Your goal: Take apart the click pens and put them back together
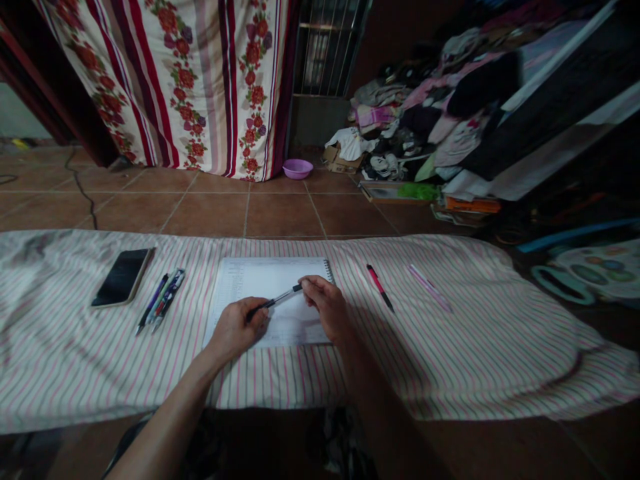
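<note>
A pen (pixel 283 297) with dark ends and a clear or pale middle is stretched between my two hands, tilted up to the right. My left hand (pixel 237 329) is closed on its lower dark part. Its upper black end sits in the pinched fingers of my right hand (pixel 327 307). I cannot tell whether the pen is in one piece. Beneath both hands lies a spiral notebook (pixel 235 280), open to a pale page. A red and black pen (pixel 380 287) rests to the right, with a pink and white pen (pixel 430 288) beyond it.
A striped cloth (pixel 480 347) covers the low surface. On its left lie a phone (pixel 123 277) and several pens (pixel 161 300) side by side. Past the far edge are a tiled floor (pixel 215 207), a purple basin (pixel 297 169), a floral curtain (pixel 210 80) and heaped clothes (pixel 420 120).
</note>
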`<state>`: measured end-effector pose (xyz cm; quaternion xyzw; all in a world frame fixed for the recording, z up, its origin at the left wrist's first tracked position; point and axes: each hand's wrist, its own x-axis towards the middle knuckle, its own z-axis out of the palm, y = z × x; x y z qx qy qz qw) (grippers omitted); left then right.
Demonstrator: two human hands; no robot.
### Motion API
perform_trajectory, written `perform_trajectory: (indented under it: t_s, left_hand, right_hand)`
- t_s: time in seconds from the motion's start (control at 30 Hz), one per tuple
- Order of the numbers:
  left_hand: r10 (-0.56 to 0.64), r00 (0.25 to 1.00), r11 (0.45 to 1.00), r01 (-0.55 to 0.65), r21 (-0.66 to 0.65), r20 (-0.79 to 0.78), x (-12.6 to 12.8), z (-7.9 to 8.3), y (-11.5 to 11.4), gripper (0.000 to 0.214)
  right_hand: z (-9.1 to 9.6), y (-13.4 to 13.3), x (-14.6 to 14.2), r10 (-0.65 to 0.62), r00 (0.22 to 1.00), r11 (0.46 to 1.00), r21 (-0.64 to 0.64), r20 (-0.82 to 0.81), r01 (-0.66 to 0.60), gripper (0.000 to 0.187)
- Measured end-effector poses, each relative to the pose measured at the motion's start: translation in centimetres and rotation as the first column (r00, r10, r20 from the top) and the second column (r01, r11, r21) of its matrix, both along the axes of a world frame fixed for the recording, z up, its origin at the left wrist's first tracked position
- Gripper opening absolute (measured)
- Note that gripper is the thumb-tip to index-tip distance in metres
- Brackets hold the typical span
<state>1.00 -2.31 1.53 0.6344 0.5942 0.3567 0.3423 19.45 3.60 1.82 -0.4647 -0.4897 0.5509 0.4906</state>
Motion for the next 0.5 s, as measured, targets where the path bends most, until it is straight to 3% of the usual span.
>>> perform_trajectory:
  t_s: [0.2, 0.5]
  left_hand:
    - [-0.014, 0.995, 0.999, 0.018, 0.044, -0.096, 0.03, 0.40, -0.05, 0.024]
    - [-0.014, 0.993, 0.997, 0.023, 0.075, -0.114, -0.04, 0.19, 0.02, 0.026]
  right_hand:
    - [0.05, 0.03, 0.29, 0.046, 0.999, 0.999, 0.023, 0.029, -0.046, 0.027]
    - [0.17, -0.06, 0.46, 0.054, 0.997, 0.997, 0.051, 0.061, -0.057, 0.023]
